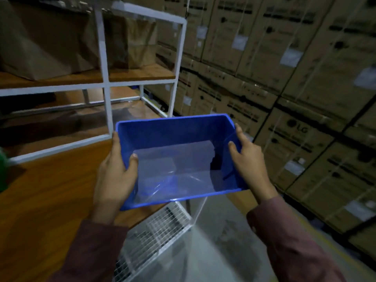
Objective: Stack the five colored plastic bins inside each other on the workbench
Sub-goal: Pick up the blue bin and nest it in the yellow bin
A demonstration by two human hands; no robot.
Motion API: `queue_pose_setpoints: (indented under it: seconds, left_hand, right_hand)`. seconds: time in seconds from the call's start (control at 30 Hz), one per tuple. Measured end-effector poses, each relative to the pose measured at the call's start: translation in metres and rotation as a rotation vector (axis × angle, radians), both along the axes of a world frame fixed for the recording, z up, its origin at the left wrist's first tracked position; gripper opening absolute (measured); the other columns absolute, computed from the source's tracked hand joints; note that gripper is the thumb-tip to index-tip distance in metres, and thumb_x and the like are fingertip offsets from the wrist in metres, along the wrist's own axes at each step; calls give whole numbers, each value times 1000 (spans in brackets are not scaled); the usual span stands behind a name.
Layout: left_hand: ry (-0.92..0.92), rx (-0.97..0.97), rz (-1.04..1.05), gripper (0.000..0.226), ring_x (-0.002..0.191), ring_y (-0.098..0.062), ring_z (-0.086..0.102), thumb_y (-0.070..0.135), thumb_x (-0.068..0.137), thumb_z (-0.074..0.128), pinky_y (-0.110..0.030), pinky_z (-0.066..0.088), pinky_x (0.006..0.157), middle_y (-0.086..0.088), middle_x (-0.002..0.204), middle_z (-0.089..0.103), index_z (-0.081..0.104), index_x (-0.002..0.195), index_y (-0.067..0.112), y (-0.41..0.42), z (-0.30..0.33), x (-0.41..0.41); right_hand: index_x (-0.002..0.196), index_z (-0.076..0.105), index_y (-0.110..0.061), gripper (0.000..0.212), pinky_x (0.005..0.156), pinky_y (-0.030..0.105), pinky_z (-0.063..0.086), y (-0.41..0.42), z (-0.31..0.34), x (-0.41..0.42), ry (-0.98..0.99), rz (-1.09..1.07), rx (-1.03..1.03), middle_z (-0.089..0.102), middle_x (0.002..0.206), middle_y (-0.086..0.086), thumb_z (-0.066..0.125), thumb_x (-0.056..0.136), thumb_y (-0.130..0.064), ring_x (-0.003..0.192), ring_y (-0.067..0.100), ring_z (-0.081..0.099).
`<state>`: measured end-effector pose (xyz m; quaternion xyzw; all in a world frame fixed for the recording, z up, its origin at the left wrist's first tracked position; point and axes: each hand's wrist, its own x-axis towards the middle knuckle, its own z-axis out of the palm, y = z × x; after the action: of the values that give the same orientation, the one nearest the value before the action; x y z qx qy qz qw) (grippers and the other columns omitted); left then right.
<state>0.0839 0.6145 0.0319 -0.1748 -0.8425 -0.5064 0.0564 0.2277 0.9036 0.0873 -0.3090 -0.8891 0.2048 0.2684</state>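
Blue rectangular plastic bin (179, 159) held in air off wooden workbench (50, 190) right edge — left hand (117, 176), right hand (249, 159) gripping opposite short walls, thumbs inside. Green bin sliver (3, 169) far left — nearer left hand.

Blue bin (179, 129), white shelf frame (105, 84), brown boxes (295, 58), maroon sleeves (295, 241), wood-grain bench (50, 190).

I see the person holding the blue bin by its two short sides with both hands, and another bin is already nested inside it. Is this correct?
Not quite. The head view shows the blue bin empty: no other bin is nested inside it. The rest is right: the left hand and right hand hold it by its two short sides.
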Motion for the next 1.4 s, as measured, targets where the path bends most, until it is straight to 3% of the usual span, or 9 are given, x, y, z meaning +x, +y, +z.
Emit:
queue_pose_setpoints:
  seconds: [0.13, 0.33, 0.47, 0.63, 0.77, 0.87, 1.1, 1.27, 1.4]
  left_hand:
    - [-66, 39, 45, 78, 101, -47, 69, 28, 105, 57, -42, 44, 71, -25, 124, 72, 13, 169, 37, 79, -8, -40]
    - [-137, 149, 117, 77, 103, -42, 67, 21, 105, 59, -42, 48, 80, -19, 129, 70, 19, 169, 37, 178, -22, -81]
    - [-67, 147, 165, 77, 96, -43, 68, 20, 103, 62, -40, 49, 76, -20, 121, 71, 23, 169, 32, 229, -31, -82]
    - [-172, 77, 264, 82, 117, -42, 66, 35, 102, 58, -49, 56, 95, -16, 140, 66, 10, 167, 46, 282, -46, -81]
    - [-211, 12, 322, 77, 114, -38, 68, 30, 105, 56, -44, 55, 84, -8, 139, 69, 13, 166, 48, 308, -46, -77]
    - [-172, -46, 359, 69, 116, -33, 68, 27, 107, 55, -45, 56, 83, 0, 141, 68, 24, 165, 45, 319, -39, -77]
    - [-126, -145, 454, 61, 133, -28, 64, 27, 105, 59, -52, 57, 101, 4, 148, 64, 37, 160, 42, 335, -41, -76]
    - [-114, -201, 533, 54, 128, -32, 65, 28, 105, 62, -38, 49, 91, -7, 143, 68, 48, 157, 30, 360, -49, -72]
    - [-173, -397, 575, 50, 130, -44, 59, 34, 106, 59, -49, 49, 102, -22, 144, 59, 53, 153, 17, 367, -89, -67]
  right_hand:
    - [166, 26, -45, 62, 69, 43, 59, 75, 15, -44, -33, -21, -39, 74, 96, 8, 51, 109, -40, 74, 20, 68]
    - [164, 30, -47, 58, 76, 55, 64, 173, 18, -112, -61, -9, -81, 59, 83, -14, 50, 110, -39, 76, 24, 71]
    - [164, 31, -47, 60, 87, 52, 62, 243, 3, -145, -92, 56, -64, 73, 113, 4, 52, 109, -38, 90, 25, 73]
    - [166, 32, -41, 61, 84, 51, 61, 311, -26, -186, -181, 215, -51, 73, 111, 14, 54, 109, -34, 89, 33, 72]
    - [166, 37, -31, 65, 99, 48, 53, 353, -61, -207, -270, 339, -131, 67, 145, 15, 60, 106, -31, 124, 40, 66]
    - [165, 38, -28, 66, 99, 50, 54, 374, -85, -219, -312, 399, -172, 67, 143, 19, 61, 104, -32, 126, 43, 64]
    - [154, 40, -25, 57, 96, 54, 54, 407, -119, -234, -307, 485, -307, 69, 131, 20, 58, 102, -36, 118, 46, 65]
    - [153, 49, -16, 46, 99, 50, 49, 425, -135, -236, -266, 548, -277, 67, 137, 25, 51, 108, -26, 125, 48, 61]
    - [152, 55, -17, 47, 109, 53, 47, 439, -153, -242, -242, 591, -224, 68, 138, 24, 42, 110, -33, 128, 46, 61]
